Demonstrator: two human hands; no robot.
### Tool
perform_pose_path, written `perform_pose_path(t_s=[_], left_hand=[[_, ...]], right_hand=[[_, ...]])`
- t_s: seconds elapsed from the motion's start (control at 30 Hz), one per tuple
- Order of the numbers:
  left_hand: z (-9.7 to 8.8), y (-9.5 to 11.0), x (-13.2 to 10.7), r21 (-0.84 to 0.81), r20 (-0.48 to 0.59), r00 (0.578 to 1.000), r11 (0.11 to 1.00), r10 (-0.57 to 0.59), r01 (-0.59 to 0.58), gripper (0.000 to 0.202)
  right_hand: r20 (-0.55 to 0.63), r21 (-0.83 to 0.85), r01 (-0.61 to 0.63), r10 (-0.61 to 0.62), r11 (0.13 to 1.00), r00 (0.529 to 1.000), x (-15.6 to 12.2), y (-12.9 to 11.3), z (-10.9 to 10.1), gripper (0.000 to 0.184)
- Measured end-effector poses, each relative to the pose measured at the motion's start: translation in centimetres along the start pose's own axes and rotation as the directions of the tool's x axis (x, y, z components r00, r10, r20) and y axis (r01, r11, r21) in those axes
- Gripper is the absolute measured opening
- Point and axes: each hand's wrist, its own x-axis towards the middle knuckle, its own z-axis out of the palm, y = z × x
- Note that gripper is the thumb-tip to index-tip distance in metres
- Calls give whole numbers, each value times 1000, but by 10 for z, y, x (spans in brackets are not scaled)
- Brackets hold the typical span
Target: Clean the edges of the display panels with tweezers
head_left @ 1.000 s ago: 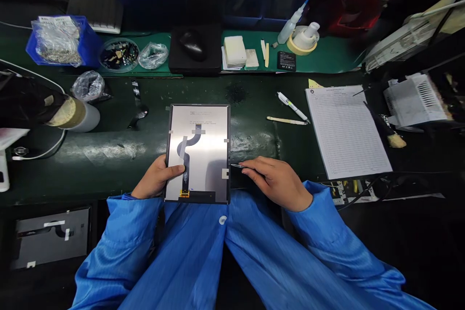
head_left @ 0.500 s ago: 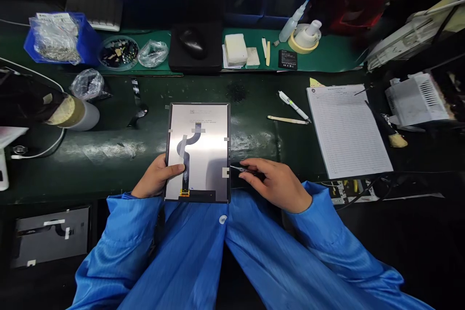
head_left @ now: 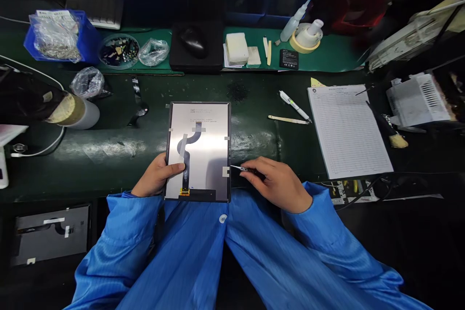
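While my left hand point(head_left: 154, 181) grips the panel point(head_left: 203, 145) at its 8 o'clock edge, thumb curled over the back beside the flex cable point(head_left: 187, 155), the panel rests back-up at the near edge of the surface point(head_left: 109, 150) right before me, held so, I judge, that it cannot slide. My right hand point(head_left: 278, 186), at the panel's 4 o'clock, is closed in a pinch on tweezers point(head_left: 240, 168), their tips at the small tape tab point(head_left: 225, 171) on that edge, kept low and flat for a fine touch. At 2 o'clock the pen point(head_left: 293, 105) and stick point(head_left: 286, 119) lie beside the form point(head_left: 347, 131), within reach yet clear of the work.
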Motion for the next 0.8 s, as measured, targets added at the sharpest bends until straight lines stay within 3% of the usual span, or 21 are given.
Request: perform_pose_path(t_s=[0.3,0.67,0.8], left_hand=[[-3,-4,1,29,18,1000,1000,11,-12,49],[-1,-1,1,-11,34,999,1000,17,-17,41],[-2,-2,1,9,48,999,1000,23,-23,44]], right_hand=[[-4,14,5,-5,1000,1000,-2,1,2,24],[124,83,54,-64,995,990,-3,8,-13,23],[104,96,46,-56,994,993,-5,10,-11,26]])
